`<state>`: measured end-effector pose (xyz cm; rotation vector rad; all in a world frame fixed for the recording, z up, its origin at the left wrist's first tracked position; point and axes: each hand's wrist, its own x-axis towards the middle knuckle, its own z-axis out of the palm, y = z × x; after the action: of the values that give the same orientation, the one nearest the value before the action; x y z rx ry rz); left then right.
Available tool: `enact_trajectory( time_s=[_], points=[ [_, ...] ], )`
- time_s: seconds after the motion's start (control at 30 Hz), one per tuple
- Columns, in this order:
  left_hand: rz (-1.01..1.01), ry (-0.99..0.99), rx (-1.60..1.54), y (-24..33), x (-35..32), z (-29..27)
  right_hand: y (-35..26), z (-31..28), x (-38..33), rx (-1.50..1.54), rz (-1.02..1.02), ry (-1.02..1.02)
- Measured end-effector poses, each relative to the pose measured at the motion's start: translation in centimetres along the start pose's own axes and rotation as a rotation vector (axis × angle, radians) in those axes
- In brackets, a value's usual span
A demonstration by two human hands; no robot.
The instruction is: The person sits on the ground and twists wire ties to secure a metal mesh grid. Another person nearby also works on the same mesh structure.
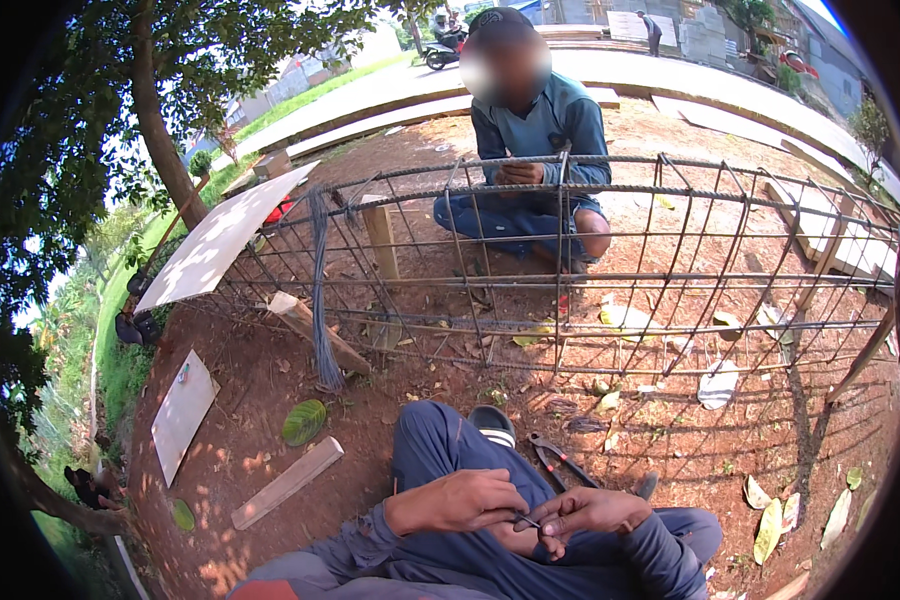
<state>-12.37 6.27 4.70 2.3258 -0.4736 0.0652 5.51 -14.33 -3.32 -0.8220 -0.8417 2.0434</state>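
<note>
Over my lap, my left hand [462, 502] is closed with the fingertips pinched. My right hand [592, 512] pinches from the other side, and a short dark wire [526, 521] shows between the two. Just beyond my right hand, pincers [560, 462] with red on the handles lie on the ground. Ahead of my knees a long rebar cage [570, 279] of bars and stirrups stretches across, raised off the dirt. A bundle of tie wires [321, 290] hangs over its left part.
Behind the cage squats a person [540, 130] in a blue shirt, hands together by the top bar. A wood block [288, 483], a pale board [184, 415] and a big green leaf [304, 422] lie to my left. A large sheet [225, 235] leans at the cage's left end.
</note>
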Motion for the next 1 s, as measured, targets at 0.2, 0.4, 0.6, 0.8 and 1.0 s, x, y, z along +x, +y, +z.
enact_trajectory(
  time_s=[0.2, 0.4, 0.6, 0.8, 1.0],
  points=[
    [-0.042, -0.001, -0.050, -0.3, -1.7, -1.0, -0.5, 1.1, 1.0, 0.030, -0.032, -0.078],
    [-0.060, 0.033, 0.000, -0.2, -1.6, -1.0, 0.1, 0.8, 1.1, 0.019, -0.090, -0.056],
    [-0.130, 0.176, -0.082, -0.1, -1.4, -1.0, 0.2, 1.6, 1.1, 0.047, -0.218, 0.069],
    [-0.228, 0.401, -0.453, 0.3, 0.3, 0.0, 0.0, 2.4, 1.3, 0.163, -0.515, 0.190],
    [-0.395, 0.554, -0.876, 0.8, 2.6, 2.8, -2.5, 4.4, 0.8, 0.293, -0.822, 0.423]
  ],
)
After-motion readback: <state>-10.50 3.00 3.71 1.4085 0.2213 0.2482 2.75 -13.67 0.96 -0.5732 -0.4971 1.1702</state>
